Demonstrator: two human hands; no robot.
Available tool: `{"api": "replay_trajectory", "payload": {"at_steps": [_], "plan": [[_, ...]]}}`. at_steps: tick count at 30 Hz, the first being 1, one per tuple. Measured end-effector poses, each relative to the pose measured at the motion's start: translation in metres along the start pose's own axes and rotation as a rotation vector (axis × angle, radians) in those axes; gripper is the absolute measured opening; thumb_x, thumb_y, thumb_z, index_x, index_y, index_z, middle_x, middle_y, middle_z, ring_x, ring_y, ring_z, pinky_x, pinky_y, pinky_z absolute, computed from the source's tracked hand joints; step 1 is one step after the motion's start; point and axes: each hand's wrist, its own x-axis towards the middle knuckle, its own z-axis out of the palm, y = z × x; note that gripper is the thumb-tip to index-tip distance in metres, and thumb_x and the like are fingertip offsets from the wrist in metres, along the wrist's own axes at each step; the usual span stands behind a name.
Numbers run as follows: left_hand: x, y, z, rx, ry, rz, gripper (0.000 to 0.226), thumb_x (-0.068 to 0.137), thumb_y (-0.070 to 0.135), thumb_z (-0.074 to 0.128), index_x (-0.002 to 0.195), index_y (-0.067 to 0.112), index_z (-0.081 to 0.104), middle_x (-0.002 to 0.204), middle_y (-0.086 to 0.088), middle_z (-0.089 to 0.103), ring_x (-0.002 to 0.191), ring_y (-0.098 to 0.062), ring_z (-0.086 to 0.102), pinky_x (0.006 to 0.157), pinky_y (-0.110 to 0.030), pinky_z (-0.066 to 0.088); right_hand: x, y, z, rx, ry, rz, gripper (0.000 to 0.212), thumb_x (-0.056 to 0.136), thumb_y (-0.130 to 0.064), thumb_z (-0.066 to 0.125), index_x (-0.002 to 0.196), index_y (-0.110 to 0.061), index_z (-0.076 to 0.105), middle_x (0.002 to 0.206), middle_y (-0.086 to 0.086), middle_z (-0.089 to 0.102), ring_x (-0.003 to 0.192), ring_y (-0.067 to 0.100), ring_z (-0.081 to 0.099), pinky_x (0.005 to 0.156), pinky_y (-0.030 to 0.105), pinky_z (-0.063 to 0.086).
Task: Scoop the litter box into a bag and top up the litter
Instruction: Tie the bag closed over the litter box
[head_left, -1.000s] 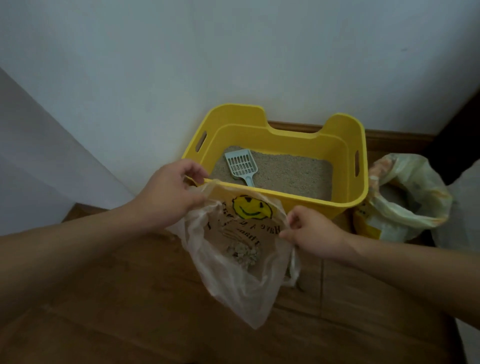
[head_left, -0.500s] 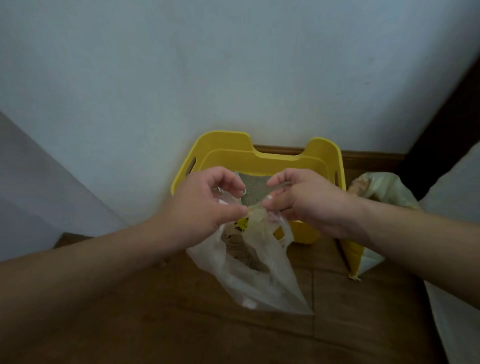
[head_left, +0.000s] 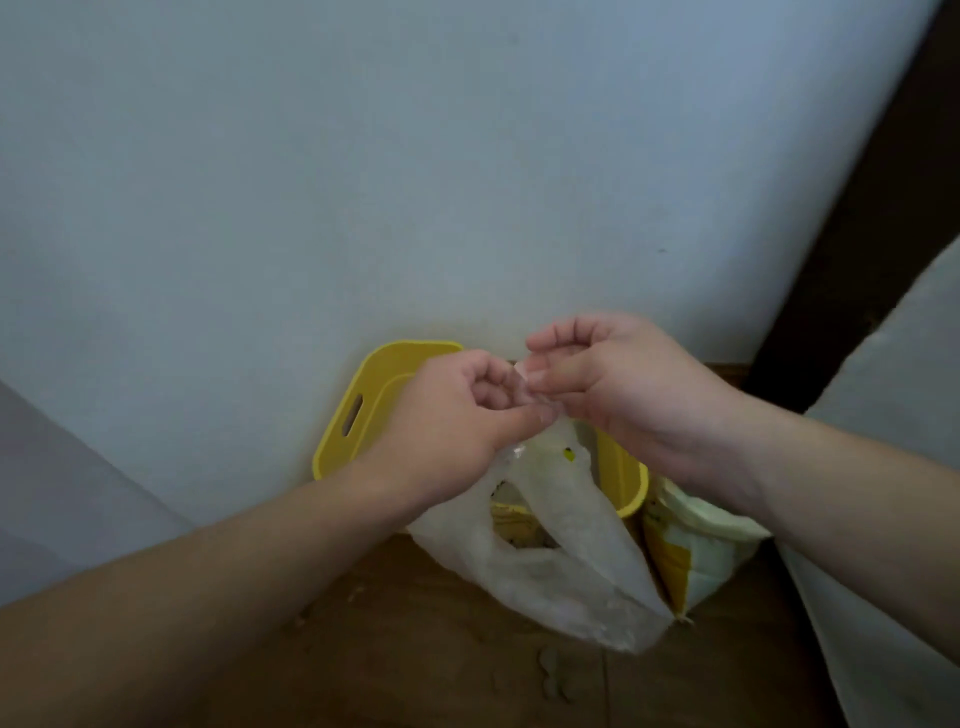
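Head view, left hand (head_left: 447, 431) and right hand (head_left: 628, 395) fingers (head_left: 524, 422) pinching top of plastic bag (head_left: 561, 551), hanging below them

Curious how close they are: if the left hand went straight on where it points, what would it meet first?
Probably the right hand: the left hand points at it, with only the pinched top of the plastic bag between them. Depth is unclear.

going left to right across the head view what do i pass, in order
litter box's slot handle → left hand → right hand → litter sack. The plastic bag hangs under both hands, pinched by each, so it has no clear place in the order.
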Motion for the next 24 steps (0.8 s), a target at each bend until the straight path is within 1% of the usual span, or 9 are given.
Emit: {"api": "replay_trajectory", "payload": {"at_steps": [3,7,9,11,13,16,19,21,24], "plan": [[0.001,0.008,0.005,-0.055,-0.065,-0.089,0.019,0.078,0.012,0.08,0.066,0.016,0.067,0.066,-0.005,0.068,0.059,-0.009,0.058,0.054,-0.019,0.045,-0.007,-0.005,-0.011,-0.026,-0.007,0.004,0.037,0.074,0.025,0.055,0.091,-0.007,0.063,0.085,0.008,0.071,0.084,0.023,0.066,0.082,0.037,0.049],[0.003,0.015,0.008,-0.04,-0.136,-0.149,0.022,0.082,0.008,0.076,0.062,0.011,0.068,0.063,0.0,0.067,0.059,-0.004,0.057,0.054,-0.013,0.043,-0.015,-0.01,-0.018,-0.107,-0.028,-0.012,0.042,0.071,0.029,0.057,0.097,-0.004,0.064,0.095,0.014,0.071,0.087,0.021,0.067,0.08,0.03,0.057],[0.005,0.019,0.008,-0.034,-0.139,-0.18,0.025,0.083,0.009,0.076,0.059,0.014,0.069,0.063,-0.003,0.066,0.059,-0.008,0.056,0.055,-0.017,0.043,-0.016,-0.012,-0.019,-0.166,-0.019,-0.047,0.04,0.071,0.026,0.062,0.096,-0.006,0.065,0.094,0.012,0.069,0.086,0.018,0.065,0.083,0.03,0.056],[0.008,0.026,0.007,-0.053,-0.145,-0.22,0.026,0.081,0.009,0.077,0.057,0.016,0.07,0.064,-0.005,0.065,0.063,-0.016,0.055,0.061,-0.026,0.042,-0.016,-0.015,-0.022,-0.221,0.015,-0.062,0.037,0.071,0.02,0.068,0.093,-0.01,0.066,0.09,0.007,0.069,0.084,0.016,0.064,0.084,0.032,0.055],[0.012,0.035,0.005,-0.109,-0.138,-0.259,0.022,0.079,0.009,0.076,0.059,0.014,0.07,0.063,-0.007,0.065,0.062,-0.021,0.055,0.063,-0.032,0.041,-0.016,-0.017,-0.026,-0.309,0.046,-0.044,0.03,0.073,0.011,0.073,0.091,-0.012,0.066,0.084,0.003,0.067,0.078,0.014,0.062,0.077,0.032,0.054],[0.018,0.048,0.003,-0.21,-0.136,-0.312,0.024,0.086,0.002,0.067,0.063,0.007,0.066,0.057,-0.009,0.062,0.047,-0.017,0.055,0.051,-0.024,0.045,-0.017,-0.016,-0.033,-0.49,0.001,0.023,0.013,0.076,-0.005,0.077,0.086,-0.004,0.069,0.072,0.001,0.062,0.066,0.013,0.055,0.064,0.031,0.045],[0.025,0.051,0.007,-0.227,-0.086,-0.332,0.019,0.085,0.0,0.069,0.068,0.007,0.064,0.059,-0.008,0.063,0.046,-0.014,0.057,0.051,-0.023,0.046,-0.015,-0.014,-0.039,-0.66,0.012,0.03,0.015,0.079,-0.013,0.075,0.077,0.0,0.068,0.064,0.003,0.064,0.059,0.012,0.054,0.06,0.03,0.043],[0.028,0.047,0.009,-0.229,-0.046,-0.332,0.017,0.08,0.0,0.073,0.069,0.009,0.065,0.065,-0.01,0.063,0.051,-0.018,0.057,0.056,-0.027,0.046,-0.015,-0.013,-0.042,-0.681,0.03,0.024,0.019,0.082,-0.015,0.073,0.073,0.001,0.067,0.06,0.006,0.066,0.054,0.013,0.055,0.058,0.027,0.045],[0.027,0.039,0.006,-0.326,-0.051,-0.327,0.015,0.077,-0.005,0.073,0.074,0.007,0.064,0.067,-0.011,0.061,0.052,-0.019,0.056,0.053,-0.029,0.047,-0.017,-0.012,-0.043,-0.731,0.05,0.008,0.025,0.084,-0.02,0.073,0.072,0.002,0.066,0.056,0.005,0.064,0.049,0.012,0.053,0.052,0.024,0.042]]}}
